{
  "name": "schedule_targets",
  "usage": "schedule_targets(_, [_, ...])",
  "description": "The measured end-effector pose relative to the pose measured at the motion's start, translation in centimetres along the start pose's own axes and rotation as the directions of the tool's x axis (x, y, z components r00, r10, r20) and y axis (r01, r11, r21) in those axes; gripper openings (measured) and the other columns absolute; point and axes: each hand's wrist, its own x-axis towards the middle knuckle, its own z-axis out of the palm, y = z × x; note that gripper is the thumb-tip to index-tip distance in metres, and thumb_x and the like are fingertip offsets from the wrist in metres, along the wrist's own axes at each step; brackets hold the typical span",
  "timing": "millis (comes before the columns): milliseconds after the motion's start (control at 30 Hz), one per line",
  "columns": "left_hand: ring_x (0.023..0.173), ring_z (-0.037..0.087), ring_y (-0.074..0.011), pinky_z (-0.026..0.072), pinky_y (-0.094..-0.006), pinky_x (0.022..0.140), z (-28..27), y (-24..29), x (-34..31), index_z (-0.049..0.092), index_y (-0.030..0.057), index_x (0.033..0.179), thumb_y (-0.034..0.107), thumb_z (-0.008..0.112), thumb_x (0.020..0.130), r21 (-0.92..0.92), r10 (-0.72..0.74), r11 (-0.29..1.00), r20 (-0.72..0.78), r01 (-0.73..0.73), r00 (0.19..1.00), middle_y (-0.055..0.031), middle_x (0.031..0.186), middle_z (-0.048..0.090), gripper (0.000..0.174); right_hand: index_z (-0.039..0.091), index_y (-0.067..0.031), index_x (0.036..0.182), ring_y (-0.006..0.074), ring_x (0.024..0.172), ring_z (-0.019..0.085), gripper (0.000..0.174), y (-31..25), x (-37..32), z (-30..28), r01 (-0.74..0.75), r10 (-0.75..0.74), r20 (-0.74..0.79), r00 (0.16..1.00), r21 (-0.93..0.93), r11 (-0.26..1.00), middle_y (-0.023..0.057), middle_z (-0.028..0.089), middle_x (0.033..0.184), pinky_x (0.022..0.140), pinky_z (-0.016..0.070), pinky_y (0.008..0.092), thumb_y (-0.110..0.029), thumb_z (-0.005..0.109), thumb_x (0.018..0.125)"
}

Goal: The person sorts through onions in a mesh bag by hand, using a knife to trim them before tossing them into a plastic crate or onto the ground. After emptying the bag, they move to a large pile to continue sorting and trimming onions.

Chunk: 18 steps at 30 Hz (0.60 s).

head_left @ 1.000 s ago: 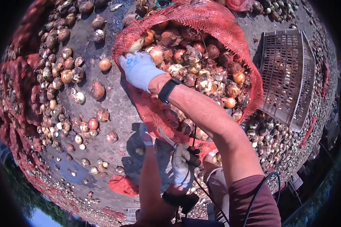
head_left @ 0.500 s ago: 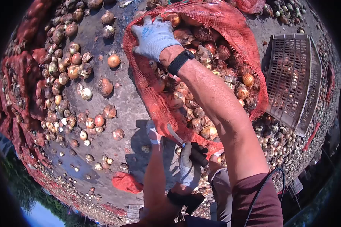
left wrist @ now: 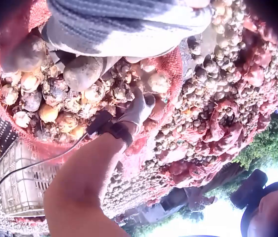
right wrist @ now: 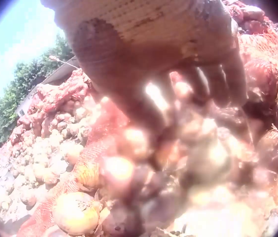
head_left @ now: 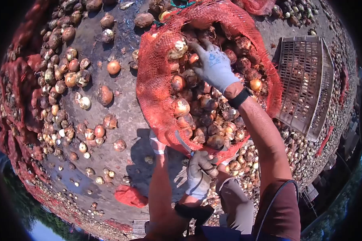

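A red mesh bag (head_left: 153, 80) lies open, full of onions (head_left: 181, 107). Over the onions my gloved right hand (head_left: 215, 66) reaches in with fingers spread, its fingertips among them; in the right wrist view the right hand (right wrist: 163, 59) hangs above blurred onions, and whether it touches one is unclear. My gloved left hand (head_left: 199, 172) is at the bag's near edge, fingers curled round the handle of a curved knife (head_left: 183, 142), blade pointing up-left. The left wrist view has the left glove (left wrist: 114, 27) large at the top.
Loose onions (head_left: 105, 95) lie on the grey ground left of the bag. A plastic crate (head_left: 299, 80) stands at the right, with many small onions below it. A red mesh piece (head_left: 130, 196) lies at lower left; more red bags (head_left: 18, 100) line the far left.
My right hand has moved off the bag's left rim, rightward over the onions. The left side of the mesh now lies folded outward, with more onions uncovered. My left hand still holds the knife.
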Motion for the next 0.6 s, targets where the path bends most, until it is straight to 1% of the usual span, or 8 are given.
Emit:
schedule_targets(67, [0.081, 0.061, -0.0202, 0.053, -0.0332, 0.071, -0.7, -0.3, 0.2, 0.053, 0.0023, 0.11, 0.04, 0.052, 0.097, -0.007, -0.004, 1.0, 0.001, 0.004, 1.0, -0.0096, 0.091, 0.058, 0.04, 0.039, -0.0138, 0.141, 0.0391, 0.127, 0.045, 0.075, -0.7, 3.6, 2.0, 0.091, -0.083, -0.085, 0.993, 0.098, 0.991, 0.0189, 0.041, 0.142, 0.103, 0.0406, 0.0463, -0.036, 0.072, 0.078])
schedule_targets(133, [0.077, 0.06, -0.0198, 0.0522, -0.0328, 0.073, -2.0, -0.9, 1.0, 0.053, 0.0016, 0.109, 0.04, 0.052, 0.097, -0.025, -0.022, 0.999, 0.023, 0.022, 1.0, -0.0094, 0.092, 0.057, 0.04, 0.043, -0.0063, 0.137, 0.0398, 0.128, 0.045, 0.083, -2.2, 6.9, 2.7, 0.012, -0.01, -0.012, 1.0, 0.222, 0.975, 0.0229, 0.041, 0.141, 0.105, 0.0397, 0.043, -0.047, 0.074, 0.072])
schedule_targets(167, [0.076, 0.058, -0.0187, 0.0499, -0.0318, 0.079, -1.6, 0.0, 0.1, 0.052, 0.0002, 0.108, 0.04, 0.052, 0.097, -0.01, -0.088, 0.996, 0.145, 0.09, 0.985, -0.0083, 0.088, 0.057, 0.041, 0.044, -0.0051, 0.136, 0.0403, 0.126, 0.046, 0.086, -2.7, 7.9, 2.5, -0.022, 0.009, 0.069, 0.998, 0.177, 0.984, 0.0234, 0.042, 0.14, 0.104, 0.0403, 0.0437, -0.049, 0.074, 0.069])
schedule_targets(300, [0.073, 0.058, -0.0166, 0.0498, -0.0299, 0.071, -0.6, -0.6, 0.0, 0.052, 0.0003, 0.106, 0.04, 0.051, 0.097, 0.052, 0.084, 0.995, 0.079, -0.089, 0.993, -0.0071, 0.081, 0.056, 0.041, 0.045, -0.0023, 0.134, 0.0425, 0.122, 0.049, 0.09, -3.7, 9.1, 0.3, -0.049, 0.037, 0.271, 0.962, 0.037, 0.998, 0.0245, 0.047, 0.135, 0.101, 0.0429, 0.0453, -0.053, 0.075, 0.066])
schedule_targets(400, [0.072, 0.058, -0.0154, 0.0499, -0.0291, 0.064, -0.3, 0.2, -0.4, 0.052, 0.0011, 0.105, 0.04, 0.052, 0.097, 0.076, 0.043, 0.996, 0.067, -0.048, 0.997, -0.007, 0.08, 0.056, 0.04, 0.044, -0.0033, 0.135, 0.0423, 0.12, 0.051, 0.091, -2.5, 7.0, -1.2, 0.029, -0.037, 0.276, 0.961, 0.034, 0.999, 0.0247, 0.049, 0.132, 0.099, 0.0445, 0.0462, -0.055, 0.074, 0.067])
schedule_targets(467, [0.071, 0.058, -0.015, 0.0495, -0.0283, 0.061, 0.3, 0.7, -0.7, 0.052, 0.0014, 0.105, 0.04, 0.052, 0.097, 0.005, -0.012, 1.0, 0.048, 0.012, 0.999, -0.0072, 0.081, 0.056, 0.039, 0.041, -0.0135, 0.14, 0.0428, 0.118, 0.054, 0.091, 0.3, 6.3, -0.1, 0.004, -0.041, 0.261, 0.964, 0.139, 0.99, 0.0242, 0.051, 0.131, 0.097, 0.0458, 0.0492, -0.054, 0.076, 0.067])
schedule_targets(567, [0.074, 0.059, -0.0152, 0.0491, -0.0265, 0.061, 0.3, 0.9, -0.7, 0.054, 0.0041, 0.104, 0.037, 0.055, 0.096, -0.047, -0.063, 0.997, 0.012, 0.063, 0.998, -0.0055, 0.086, 0.059, 0.034, 0.046, -0.0182, 0.137, 0.0434, 0.122, 0.051, 0.076, -0.2, 4.4, -1.6, 0.022, -0.018, 0.104, 0.994, -0.036, 0.999, 0.0227, 0.044, 0.139, 0.098, 0.044, 0.0518, -0.046, 0.074, 0.072])
schedule_targets(600, [0.074, 0.059, -0.015, 0.0483, -0.0254, 0.06, 0.5, 0.9, -0.7, 0.056, 0.0054, 0.102, 0.036, 0.056, 0.096, -0.073, -0.071, 0.995, -0.015, 0.07, 0.997, -0.0046, 0.088, 0.059, 0.031, 0.047, -0.0178, 0.135, 0.0434, 0.123, 0.049, 0.072, -0.7, 4.1, -0.7, 0.096, -0.091, 0.062, 0.994, -0.086, 0.992, 0.0223, 0.043, 0.14, 0.099, 0.0428, 0.0531, -0.042, 0.073, 0.073])
